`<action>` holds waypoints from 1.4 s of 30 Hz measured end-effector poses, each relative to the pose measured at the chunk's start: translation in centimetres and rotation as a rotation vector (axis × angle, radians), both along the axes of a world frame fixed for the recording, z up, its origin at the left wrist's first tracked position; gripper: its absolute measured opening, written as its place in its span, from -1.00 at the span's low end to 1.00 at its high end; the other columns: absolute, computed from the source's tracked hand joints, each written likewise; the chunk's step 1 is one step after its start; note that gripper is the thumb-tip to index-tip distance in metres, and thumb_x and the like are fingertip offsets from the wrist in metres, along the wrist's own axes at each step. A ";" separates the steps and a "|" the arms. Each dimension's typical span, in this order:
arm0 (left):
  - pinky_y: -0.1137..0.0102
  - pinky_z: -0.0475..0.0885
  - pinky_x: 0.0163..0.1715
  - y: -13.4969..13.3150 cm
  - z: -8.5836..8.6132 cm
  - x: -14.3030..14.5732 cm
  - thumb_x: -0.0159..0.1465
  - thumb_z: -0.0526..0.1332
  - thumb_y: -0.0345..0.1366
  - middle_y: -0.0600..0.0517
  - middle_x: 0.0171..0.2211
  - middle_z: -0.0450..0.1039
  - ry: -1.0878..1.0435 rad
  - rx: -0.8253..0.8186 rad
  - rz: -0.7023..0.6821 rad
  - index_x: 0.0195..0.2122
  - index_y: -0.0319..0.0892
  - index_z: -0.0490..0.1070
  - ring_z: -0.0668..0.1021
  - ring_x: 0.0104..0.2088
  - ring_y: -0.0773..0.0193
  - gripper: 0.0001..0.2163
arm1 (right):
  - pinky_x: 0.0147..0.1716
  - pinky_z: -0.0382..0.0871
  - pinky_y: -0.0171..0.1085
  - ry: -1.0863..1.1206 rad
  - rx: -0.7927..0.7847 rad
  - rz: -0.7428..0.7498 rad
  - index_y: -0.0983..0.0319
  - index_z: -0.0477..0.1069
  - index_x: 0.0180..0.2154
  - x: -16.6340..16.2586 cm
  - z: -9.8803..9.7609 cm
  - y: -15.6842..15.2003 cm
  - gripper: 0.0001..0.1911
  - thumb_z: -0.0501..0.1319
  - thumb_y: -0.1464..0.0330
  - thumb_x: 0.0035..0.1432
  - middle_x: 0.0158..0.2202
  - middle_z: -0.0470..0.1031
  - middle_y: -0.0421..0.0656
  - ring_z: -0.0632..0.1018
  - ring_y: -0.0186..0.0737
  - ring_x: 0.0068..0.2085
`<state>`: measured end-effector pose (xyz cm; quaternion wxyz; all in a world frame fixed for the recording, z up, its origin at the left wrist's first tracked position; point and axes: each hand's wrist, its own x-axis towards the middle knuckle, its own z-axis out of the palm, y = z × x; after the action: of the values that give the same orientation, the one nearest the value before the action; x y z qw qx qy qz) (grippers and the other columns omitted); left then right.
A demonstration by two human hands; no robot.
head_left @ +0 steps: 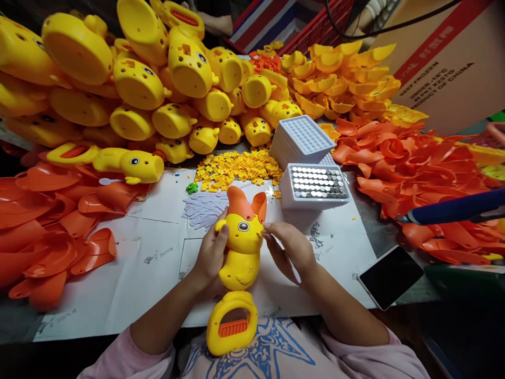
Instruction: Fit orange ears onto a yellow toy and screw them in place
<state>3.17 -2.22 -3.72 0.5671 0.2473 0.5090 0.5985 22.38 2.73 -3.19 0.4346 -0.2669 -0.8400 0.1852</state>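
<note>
Both hands: we hold one yellow toy (240,247) upright over the paper sheet (130,273), just in front of our chest.
Left hand (211,258): our fingers wrap around the toy's left side, thumb pressed near its beak.
Right hand (290,250): our fingertips (268,227) press together against the toy's right cheek, just below the orange ears (246,204).
Toy: its handle with the orange trigger (232,322) hangs at the table edge, over our lap.
Nearby: a tray of batteries (315,184) and a scatter of small yellow bits (236,169) sit just beyond the toy; a phone (390,276) lies to our right.
Piles: yellow toy bodies (150,79) are heaped at the back left, and orange shells (410,163) spread along both sides.
Risk, grip: we judge the smooth shell could twist between our palms if the right fingertips push harder than the left hand resists.
Risk, ears: pressing close under them could pop an ear loose if it is only clipped in.
Risk, handle: nothing supports it, so a slack grip could drop the toy off the table.
Hidden: our left fingers behind the toy are out of sight, so we cannot tell how they lie.
Unclear: the blue object (453,208) at the right edge is cut off, and the print on the paper is too small to read.
</note>
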 end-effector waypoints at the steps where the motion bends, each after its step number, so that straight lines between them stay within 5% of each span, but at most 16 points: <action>1: 0.29 0.53 0.06 -0.1 0.0 0.0 0.29 0.30 0.10 -0.18 0.23 0.47 0.003 0.000 0.003 0.33 -0.11 0.33 0.55 0.17 -0.01 -0.34 | -0.15 0.61 -0.09 -0.017 0.008 0.002 0.04 0.16 0.34 -0.1 0.0 0.0 -0.38 0.14 0.52 0.32 -0.24 0.65 -0.11 0.66 -0.11 -0.20; 11: 0.21 0.41 0.22 -0.5 0.4 0.2 0.24 0.30 0.17 -0.18 0.30 0.39 0.092 -0.023 0.054 0.27 -0.13 0.39 0.45 0.27 -0.08 -0.32 | -0.18 0.58 -0.11 0.106 -0.088 0.005 0.02 0.28 0.21 -1.2 0.2 -0.1 -0.47 0.16 0.54 0.29 -0.24 0.64 -0.13 0.64 -0.15 -0.24; 15: 0.24 0.52 0.05 -0.4 0.9 0.3 0.29 0.29 0.05 -0.16 0.18 0.50 -0.075 -0.010 0.053 0.26 -0.11 0.37 0.56 0.14 -0.03 -0.42 | -0.11 0.61 -0.15 0.244 -0.350 0.060 0.00 0.28 0.20 -0.8 0.1 0.1 -0.50 0.26 0.46 0.30 -0.18 0.65 -0.15 0.67 -0.20 -0.16; 20: 0.32 0.56 -0.16 -0.2 1.6 0.3 0.34 0.23 -0.08 -0.06 -0.05 0.61 -0.192 -0.008 0.129 0.20 -0.12 0.40 0.65 -0.11 0.12 -0.56 | -0.09 0.58 -0.16 0.399 -0.667 0.009 0.07 0.50 -0.07 -1.1 0.3 0.5 -0.84 0.28 0.24 0.32 -0.11 0.58 -0.09 0.62 -0.20 -0.11; 26: 0.24 0.55 -0.08 -0.3 0.9 0.2 0.28 0.28 0.01 -0.08 -0.01 0.58 -0.118 -0.001 0.153 0.19 -0.11 0.37 0.63 -0.04 0.06 -0.49 | -0.16 0.55 -0.22 0.425 -1.002 -0.007 0.06 0.45 -0.05 -2.5 0.4 0.7 -0.43 0.53 0.05 -0.07 -0.03 0.46 -0.12 0.53 -0.21 -0.10; 35: 0.28 0.56 -0.10 -0.8 0.6 0.0 0.33 0.23 0.01 -0.11 0.06 0.57 -0.008 0.102 0.103 0.22 -0.11 0.38 0.63 -0.02 0.04 -0.50 | 0.01 0.59 -0.11 0.538 -1.311 0.008 0.03 0.25 0.08 -3.6 0.7 0.5 0.00 0.66 0.26 -0.42 0.26 0.33 -0.02 0.53 -0.08 0.11; 42: 0.23 0.59 -0.14 -1.4 1.2 0.1 0.32 0.24 0.06 -0.15 0.05 0.56 -0.011 0.109 0.046 0.35 -0.13 0.25 0.63 -0.06 -0.04 -0.36 | -0.07 0.66 -0.11 0.529 -1.490 0.254 0.17 0.41 -0.01 -3.7 1.4 0.8 -0.21 0.63 0.30 -0.33 -0.06 0.63 -0.06 0.67 -0.06 -0.06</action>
<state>3.31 -3.58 -2.52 0.5417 0.2629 0.4780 0.6394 18.70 3.54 -1.82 0.3025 -0.3363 -0.3884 0.8028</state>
